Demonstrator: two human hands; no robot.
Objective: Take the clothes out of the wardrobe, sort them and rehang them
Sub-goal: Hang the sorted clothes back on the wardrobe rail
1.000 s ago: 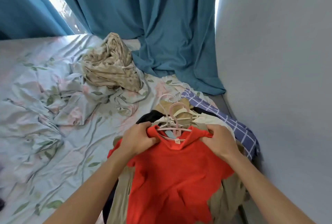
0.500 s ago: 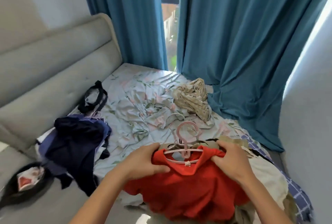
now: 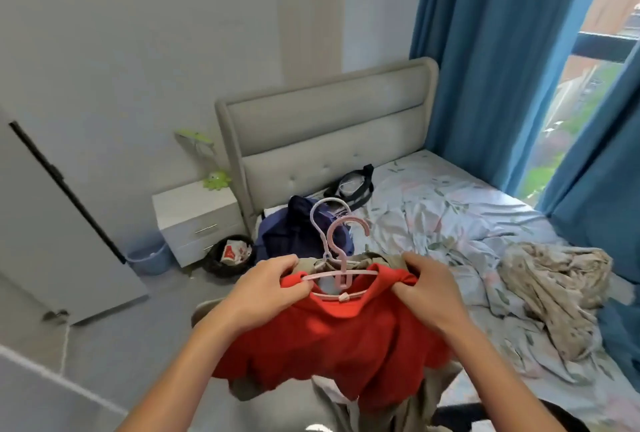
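— Gripping what, those hands?
— Left hand and right hand each pinch a shoulder of the red shirt on its pink hanger
— Where?
— Held up just off the bed, near its foot, with khaki clothes hanging beneath

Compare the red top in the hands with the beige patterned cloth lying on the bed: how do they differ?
The red top is plain red; the beige patterned cloth is pale with a faint print. The red top is on a pink hanger, gripped at the shoulders by the left hand and right hand; the beige patterned cloth lies crumpled and untouched on the bed. Both are soft fabric.
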